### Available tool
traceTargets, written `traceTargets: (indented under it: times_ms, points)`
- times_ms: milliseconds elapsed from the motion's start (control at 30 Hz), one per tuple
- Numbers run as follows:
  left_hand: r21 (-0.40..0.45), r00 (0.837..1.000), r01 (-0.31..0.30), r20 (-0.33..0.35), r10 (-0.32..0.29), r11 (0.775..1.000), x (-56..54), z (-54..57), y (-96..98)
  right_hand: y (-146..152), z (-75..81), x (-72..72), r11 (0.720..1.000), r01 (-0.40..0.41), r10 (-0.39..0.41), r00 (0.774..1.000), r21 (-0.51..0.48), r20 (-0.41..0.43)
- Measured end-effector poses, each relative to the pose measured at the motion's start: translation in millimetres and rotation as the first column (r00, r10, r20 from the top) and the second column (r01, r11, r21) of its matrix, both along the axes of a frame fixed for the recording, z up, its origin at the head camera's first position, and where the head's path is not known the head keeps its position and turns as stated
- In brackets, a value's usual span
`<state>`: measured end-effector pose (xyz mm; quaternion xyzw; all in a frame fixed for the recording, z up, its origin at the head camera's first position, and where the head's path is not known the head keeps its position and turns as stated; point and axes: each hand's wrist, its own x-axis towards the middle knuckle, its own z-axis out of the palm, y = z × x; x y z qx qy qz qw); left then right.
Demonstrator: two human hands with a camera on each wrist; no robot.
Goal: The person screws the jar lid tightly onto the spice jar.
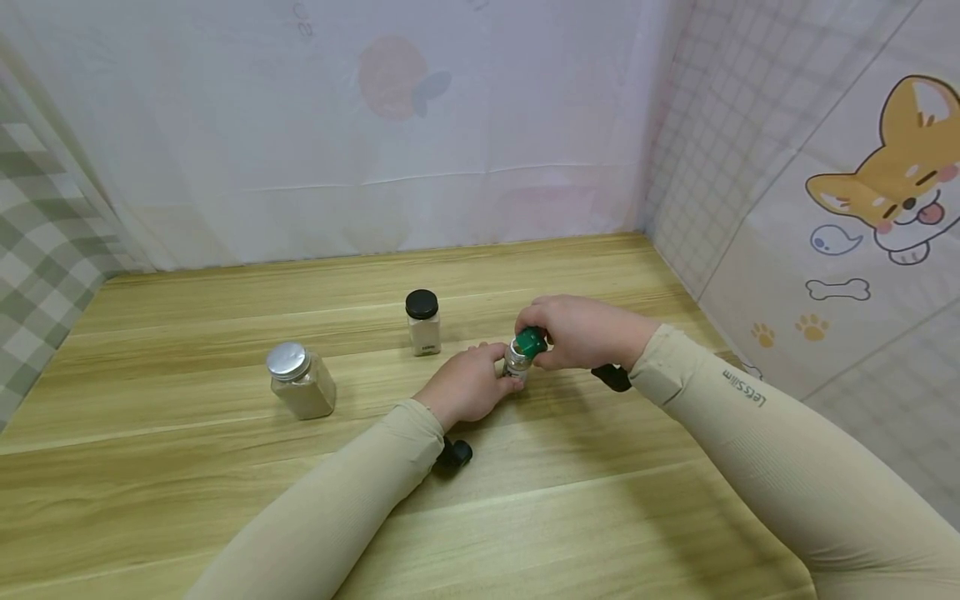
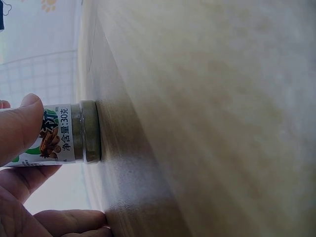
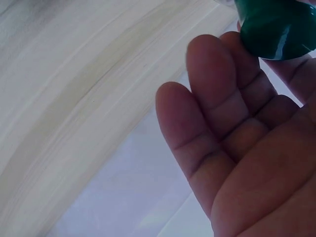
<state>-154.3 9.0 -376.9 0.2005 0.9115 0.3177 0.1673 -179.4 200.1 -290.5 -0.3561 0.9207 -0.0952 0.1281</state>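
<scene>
My left hand (image 1: 468, 383) grips a small spice jar (image 1: 516, 367) between thumb and fingers, upright on the table. In the left wrist view the jar (image 2: 64, 133) shows a white label with brown spices and greenish-brown powder at its base. My right hand (image 1: 581, 333) pinches a green cap (image 1: 531, 342), which sits tilted at the jar's mouth. Seen from the right wrist, the green cap (image 3: 276, 34) is at the fingertips, while the other fingers (image 3: 187, 113) extend beside it. The jar's mouth is partly hidden by the cap.
A square jar with a black lid (image 1: 422, 305) stands behind the left hand. Farther left is a larger square jar with a silver lid (image 1: 288, 362), filled with pale powder. The wood-grain table (image 1: 187, 500) meets a printed curtain (image 1: 300, 167) behind and at the right.
</scene>
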Motion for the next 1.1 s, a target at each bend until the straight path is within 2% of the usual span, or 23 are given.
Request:
traceTargets:
  times_ms: [400, 767, 1100]
  points:
    - [0.004, 1.0, 0.001, -0.008, -0.001, 1.0, -0.2, -1.3, -0.4, -1.4, -0.9, 0.5, 1.0, 0.016, -0.016, 1.0, 0.01, 0.026]
    - [-0.009, 1.0, 0.009, -0.013, -0.009, 1.0, 0.3, 0.1, -0.6, -2.3, -2.3, 2.0, 1.0, -0.016, 0.016, 1.0, -0.017, 0.003]
    - [-0.008, 1.0, 0.011, -0.011, -0.011, 1.0, -0.1, -1.2, -0.3, -3.5, -3.3, 0.4, 1.0, -0.005, 0.005, 1.0, -0.016, 0.028]
